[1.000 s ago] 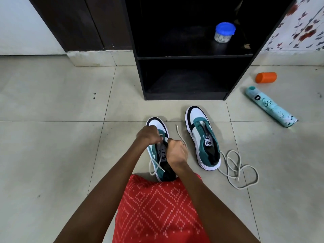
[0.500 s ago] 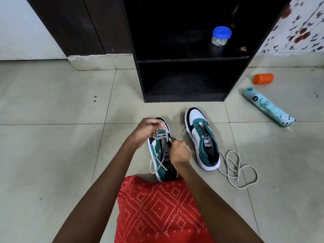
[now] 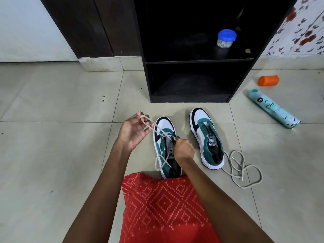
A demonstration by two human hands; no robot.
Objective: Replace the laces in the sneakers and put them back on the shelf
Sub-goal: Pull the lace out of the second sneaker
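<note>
the left hand [image 3: 133, 132] pinches the lace [image 3: 158, 128], drawn up to the left of the near sneaker [image 3: 164, 124] on the floor [image 3: 52, 155], in front of the shelf [image 3: 198, 62]. the right hand [image 3: 184, 149] is curled at its eyelets; what it holds i cannot tell.

A pale beige tiled floor [image 3: 52, 155] carried a black wooden open shelf unit [image 3: 198, 62]. A clear plastic jar with a blue lid [image 3: 226, 39] stood on the unit's upper board, towards its right side. Two white, teal and black sneakers lay on the floor in front of the unit: the left sneaker [image 3: 164, 127] and the right sneaker [image 3: 206, 135]. A loose grey lace [image 3: 244, 187] lay coiled further from the unit, beside the right sneaker's heel. To the unit's right lay an orange plastic cylinder [image 3: 268, 80] and a teal spray can [image 3: 273, 108], both on their sides.
</note>
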